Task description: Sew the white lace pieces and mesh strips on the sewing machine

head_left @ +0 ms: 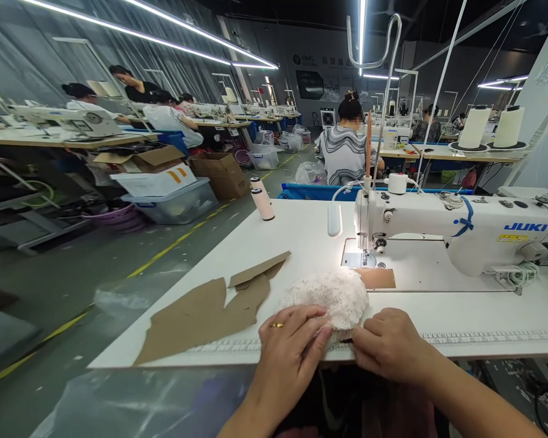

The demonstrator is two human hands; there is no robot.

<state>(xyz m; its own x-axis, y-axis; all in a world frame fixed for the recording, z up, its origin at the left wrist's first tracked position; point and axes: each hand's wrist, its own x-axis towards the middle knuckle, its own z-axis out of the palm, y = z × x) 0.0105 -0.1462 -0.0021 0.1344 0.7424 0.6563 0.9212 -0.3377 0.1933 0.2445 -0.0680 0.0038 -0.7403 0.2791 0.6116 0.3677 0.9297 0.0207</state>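
Note:
A rounded, gathered piece of white lace fabric (329,295) lies at the front of the white sewing table (201,255). My left hand (292,347), with a ring on one finger, is closed on the near edge of the lace, thumb and fingers together. Close beside it my right hand (388,344) is curled into a fist at the lace's near right edge. A short dark, thin thing (347,340) shows at its fingertips; what it is cannot be made out. Just beyond the lace stands a white sewing machine (406,213), its lamp lighting the needle area.
Brown paper pattern pieces (205,310) lie left of the lace. Two thread cones (262,202) stand at the table's far left edge. A printed ruler strip (493,337) follows the front edge. A person (344,146) sits ahead; boxes (219,173) stand left.

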